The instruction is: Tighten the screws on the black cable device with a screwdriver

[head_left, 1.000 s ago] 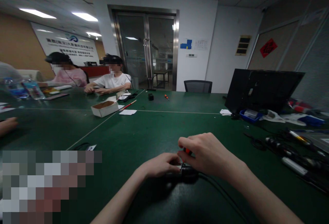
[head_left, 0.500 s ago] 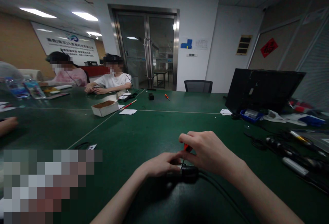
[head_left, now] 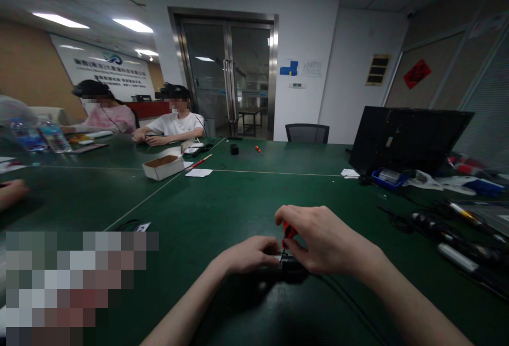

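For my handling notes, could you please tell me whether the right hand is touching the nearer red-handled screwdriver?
Touching: the head view shows the right hand, its grip closed on the screwdriver's red handle.

The screwdriver handle (head_left: 289, 229) is red; the corded device (head_left: 293, 268) mostly black; the table (head_left: 230, 203) dark green with pale lines; the box (head_left: 166, 170) white, brown inside.
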### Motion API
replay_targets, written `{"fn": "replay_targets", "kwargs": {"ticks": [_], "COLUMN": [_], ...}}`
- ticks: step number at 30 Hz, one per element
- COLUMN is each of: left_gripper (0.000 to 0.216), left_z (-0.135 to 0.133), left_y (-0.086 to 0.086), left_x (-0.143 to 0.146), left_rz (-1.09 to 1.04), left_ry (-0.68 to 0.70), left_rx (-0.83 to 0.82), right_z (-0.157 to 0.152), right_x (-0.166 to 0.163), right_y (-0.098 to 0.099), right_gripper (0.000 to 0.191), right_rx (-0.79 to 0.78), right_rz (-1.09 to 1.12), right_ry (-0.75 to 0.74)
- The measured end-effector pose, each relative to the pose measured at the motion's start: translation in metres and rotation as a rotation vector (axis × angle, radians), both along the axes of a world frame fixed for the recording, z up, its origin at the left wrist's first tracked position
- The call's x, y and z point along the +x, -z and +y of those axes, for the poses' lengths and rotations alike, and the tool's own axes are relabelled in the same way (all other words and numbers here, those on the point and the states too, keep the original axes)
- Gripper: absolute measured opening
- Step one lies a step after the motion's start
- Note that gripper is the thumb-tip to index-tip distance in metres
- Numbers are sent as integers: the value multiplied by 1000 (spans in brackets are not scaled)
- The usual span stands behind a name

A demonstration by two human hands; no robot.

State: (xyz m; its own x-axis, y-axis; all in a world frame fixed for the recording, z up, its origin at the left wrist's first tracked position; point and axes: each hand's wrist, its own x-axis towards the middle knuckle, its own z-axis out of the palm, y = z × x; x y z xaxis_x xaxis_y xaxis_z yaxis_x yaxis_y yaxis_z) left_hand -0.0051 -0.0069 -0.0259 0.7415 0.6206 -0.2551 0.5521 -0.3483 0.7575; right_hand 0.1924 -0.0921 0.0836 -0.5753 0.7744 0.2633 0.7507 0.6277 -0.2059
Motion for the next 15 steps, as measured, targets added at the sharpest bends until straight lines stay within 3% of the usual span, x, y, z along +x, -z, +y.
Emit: {"fn": "replay_targets", "kwargs": {"ticks": [6, 10, 15], "left_gripper": [25, 28, 31], "left_z": [-3, -3, -1], "left_y": [-4, -2, 1], "left_x": [1, 1, 0], "left_rz": [19, 22, 5], "left_ry": [-6, -4, -1], "left_rx": [10, 18, 2], "right_z": [7, 7, 3], "right_x": [-3, -3, 0], "right_y": [3, 6, 3], "right_gripper": [18, 7, 29], "right_rx": [135, 129, 34], "right_rz": [-145, -115, 17], "right_ry": [148, 141, 12]}}
